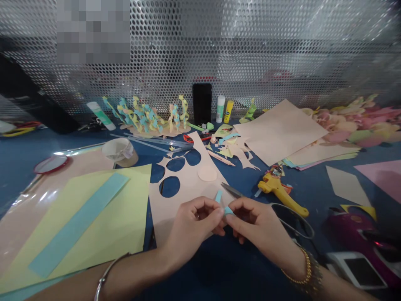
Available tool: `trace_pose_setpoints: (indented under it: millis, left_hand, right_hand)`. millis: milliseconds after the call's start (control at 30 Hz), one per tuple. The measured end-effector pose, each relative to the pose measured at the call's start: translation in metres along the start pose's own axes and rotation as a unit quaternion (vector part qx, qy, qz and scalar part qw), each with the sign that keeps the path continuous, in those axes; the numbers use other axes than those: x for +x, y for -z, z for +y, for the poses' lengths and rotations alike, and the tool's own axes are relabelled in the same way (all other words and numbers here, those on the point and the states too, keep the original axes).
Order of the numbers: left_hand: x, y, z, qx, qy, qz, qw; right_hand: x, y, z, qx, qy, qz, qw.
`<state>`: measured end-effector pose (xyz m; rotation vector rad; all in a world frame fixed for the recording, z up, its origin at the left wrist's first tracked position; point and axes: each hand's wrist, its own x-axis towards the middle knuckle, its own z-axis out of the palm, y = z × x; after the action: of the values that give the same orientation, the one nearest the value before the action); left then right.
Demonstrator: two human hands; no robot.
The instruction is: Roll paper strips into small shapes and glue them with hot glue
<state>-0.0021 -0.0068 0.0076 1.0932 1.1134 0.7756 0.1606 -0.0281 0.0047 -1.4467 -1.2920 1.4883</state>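
Observation:
Between my two hands is a small blue paper strip (229,210), pinched at its ends by fingers and thumbs. My left hand (200,217) is closed on one side of it, with a blue end showing above the fingertips. My right hand (250,219) is closed on the other side, close to the left fingertips. Beneath them lies a peach paper sheet (166,205) with several round holes cut out. A peach paper circle (207,172) rests on that sheet. Scissors (231,190) lie just beyond my right hand, their handles partly hidden by it.
On the left, a long blue strip (79,223) lies on yellow paper (109,217). A yellow glue gun (282,194) is at right. A phone (202,102) stands at the back beside glue sticks (220,108). Twisted paper decorations (147,115) stand behind. Paper scraps (238,150) lie mid-table.

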Motion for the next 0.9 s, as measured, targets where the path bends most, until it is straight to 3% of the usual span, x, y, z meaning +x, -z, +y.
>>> trace_pose_setpoints:
  millis: [300,500,700,900]
  left_hand:
    - [0.0015,0.0022,-0.0047,-0.022,-0.003,-0.021,1.0]
    - [0.0028,0.0035,-0.0066,-0.031,-0.009,-0.02,0.999]
    - [0.0034,0.0027,-0.0055,-0.045,-0.015,-0.026,0.999]
    - [0.0035,0.0022,-0.0053,-0.004,-0.007,-0.008,1.0]
  right_hand:
    - [-0.0003,0.0009,0.0002,0.027,-0.001,0.01,1.0]
    - [0.0008,0.0032,0.0004,0.028,-0.004,-0.029,0.999]
    - [0.0022,0.0043,0.0011,0.022,-0.01,-0.023,0.999]
    - [0.001,0.0039,-0.002,0.004,0.007,-0.014,1.0]
